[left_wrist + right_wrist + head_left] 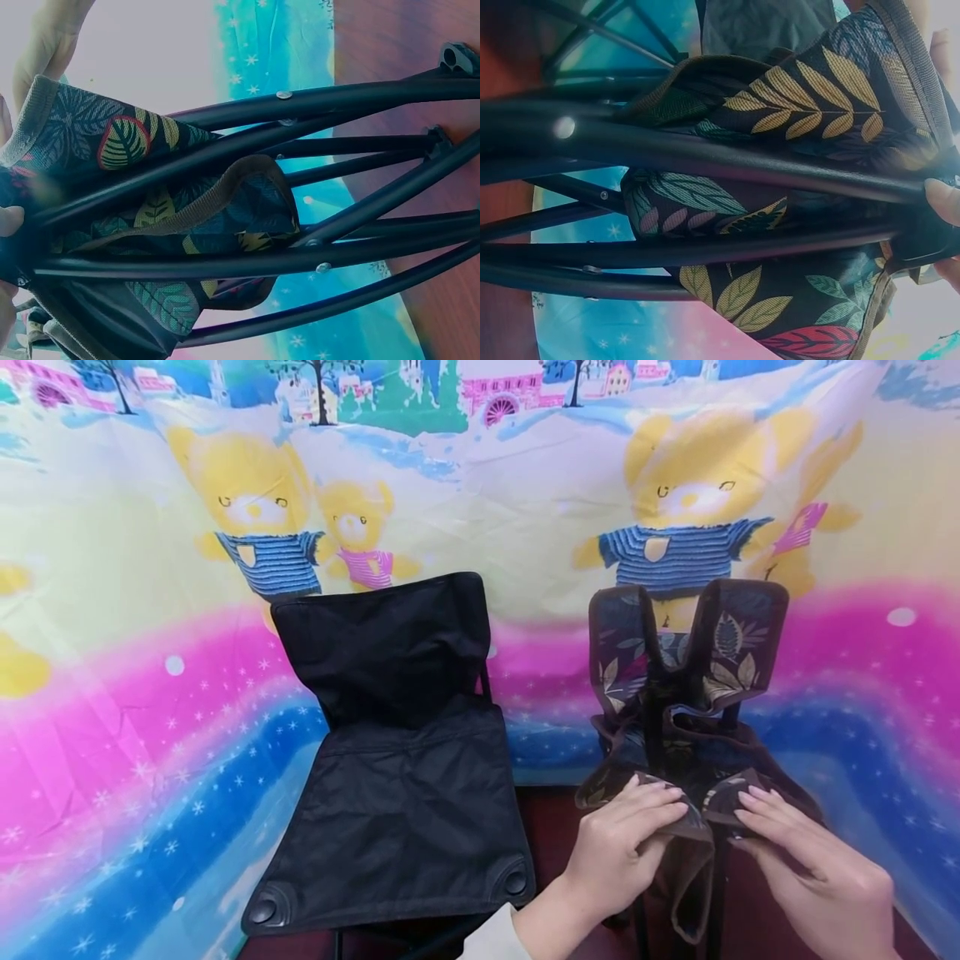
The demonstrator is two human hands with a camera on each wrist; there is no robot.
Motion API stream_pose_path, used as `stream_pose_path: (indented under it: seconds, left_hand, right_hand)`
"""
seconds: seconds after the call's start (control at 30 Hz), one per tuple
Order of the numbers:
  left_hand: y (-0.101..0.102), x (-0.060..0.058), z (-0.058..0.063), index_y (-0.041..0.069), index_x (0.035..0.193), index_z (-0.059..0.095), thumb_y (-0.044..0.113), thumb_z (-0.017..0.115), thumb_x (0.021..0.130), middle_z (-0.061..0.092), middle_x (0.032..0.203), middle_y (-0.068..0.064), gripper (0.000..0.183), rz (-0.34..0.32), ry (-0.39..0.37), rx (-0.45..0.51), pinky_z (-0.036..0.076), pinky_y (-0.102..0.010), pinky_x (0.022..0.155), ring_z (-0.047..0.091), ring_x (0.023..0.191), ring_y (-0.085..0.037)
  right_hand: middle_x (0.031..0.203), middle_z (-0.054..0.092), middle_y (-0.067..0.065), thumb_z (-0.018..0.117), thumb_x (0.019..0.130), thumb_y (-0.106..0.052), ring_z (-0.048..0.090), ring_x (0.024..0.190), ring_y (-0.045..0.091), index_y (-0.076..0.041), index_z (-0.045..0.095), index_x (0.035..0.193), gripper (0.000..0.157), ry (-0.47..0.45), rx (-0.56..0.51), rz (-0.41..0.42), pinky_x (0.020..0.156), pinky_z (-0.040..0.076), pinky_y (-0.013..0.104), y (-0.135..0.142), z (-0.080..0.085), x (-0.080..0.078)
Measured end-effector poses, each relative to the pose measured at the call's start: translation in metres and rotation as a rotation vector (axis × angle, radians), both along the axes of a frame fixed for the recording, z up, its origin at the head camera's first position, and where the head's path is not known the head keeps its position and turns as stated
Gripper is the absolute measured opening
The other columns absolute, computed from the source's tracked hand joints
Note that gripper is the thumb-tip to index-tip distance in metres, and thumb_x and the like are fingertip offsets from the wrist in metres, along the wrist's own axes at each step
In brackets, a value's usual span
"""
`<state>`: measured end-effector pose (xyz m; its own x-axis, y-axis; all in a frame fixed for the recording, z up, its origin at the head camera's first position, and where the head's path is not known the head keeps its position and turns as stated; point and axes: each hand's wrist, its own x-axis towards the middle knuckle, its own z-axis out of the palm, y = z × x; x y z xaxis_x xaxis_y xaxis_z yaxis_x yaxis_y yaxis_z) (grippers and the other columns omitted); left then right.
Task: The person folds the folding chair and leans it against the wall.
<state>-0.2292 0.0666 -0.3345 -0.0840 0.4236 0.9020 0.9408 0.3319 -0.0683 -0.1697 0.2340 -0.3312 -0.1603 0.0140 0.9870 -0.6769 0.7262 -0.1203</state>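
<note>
Reaching forward, left hand point(617, 845) and right hand point(817, 870) pinch the patterned chair point(712, 756) with bent fingers.

Left chair point(405, 827) and right chair point(742, 652) side by side on surface point(551, 835), gap between. Backdrop point(525, 552) behind both, also out to far left and far right. Left chair: backrest point(382, 652) behind seat point(427, 793), caps point(264, 911) at seat's two front corners. Left hand point(618, 843) at right chair's left front corner, right hand point(817, 860) at right front corner; fabric flap point(692, 889) between hands, legs point(390, 92) below.
</note>
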Motion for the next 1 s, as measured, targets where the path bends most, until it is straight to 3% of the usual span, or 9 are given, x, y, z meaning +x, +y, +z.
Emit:
stream_pose_path:
  seconds: [0.5, 0.73, 0.87, 1.0]
  left_hand:
    - [0.0004, -0.0005, 0.0008, 0.008, 0.095, 0.067, 0.004, 0.067, 0.071, 0.061, 0.103, -0.002, 0.025, 0.005, 0.000, 0.014, 0.033, -0.025, 0.093, 0.048, 0.107, -0.007]
    - [-0.0021, 0.0004, 0.0012, 0.008, 0.099, 0.066, 0.008, 0.068, 0.072, 0.060, 0.106, -0.002, 0.027, 0.012, 0.000, -0.033, 0.032, -0.026, 0.094, 0.047, 0.109, -0.008]
    - [-0.0038, -0.0016, 0.0008, 0.008, 0.102, 0.064, 0.012, 0.069, 0.073, 0.058, 0.109, -0.003, 0.029, -0.004, -0.010, -0.059, 0.031, -0.025, 0.094, 0.045, 0.111, -0.009]
    - [-0.0036, -0.0057, -0.0014, 0.004, 0.103, 0.063, 0.011, 0.069, 0.072, 0.057, 0.111, -0.006, 0.032, -0.062, -0.035, -0.027, 0.032, -0.026, 0.094, 0.043, 0.113, -0.011]
  right_hand:
    - [0.093, 0.063, 0.013, 0.060, 0.079, -0.033, 0.054, 0.098, 0.008, 0.005, 0.068, 0.080, 0.039, 0.004, -0.038, 0.025, 0.087, 0.037, 0.016, -0.0057, 0.0065, 0.0033]
    - [0.093, 0.064, 0.011, 0.060, 0.079, -0.034, 0.054, 0.098, 0.006, 0.006, 0.067, 0.079, 0.040, -0.012, -0.014, 0.024, 0.086, 0.037, 0.015, -0.0027, 0.0073, 0.0068]
    - [0.094, 0.064, 0.012, 0.059, 0.080, -0.034, 0.054, 0.099, 0.007, 0.006, 0.067, 0.081, 0.041, 0.000, 0.008, 0.021, 0.087, 0.037, 0.015, -0.0013, 0.0066, 0.0073]
    - [0.095, 0.063, 0.015, 0.058, 0.080, -0.034, 0.054, 0.100, 0.010, 0.005, 0.067, 0.084, 0.040, 0.021, 0.006, 0.008, 0.088, 0.036, 0.017, -0.0009, 0.0045, 0.0061]
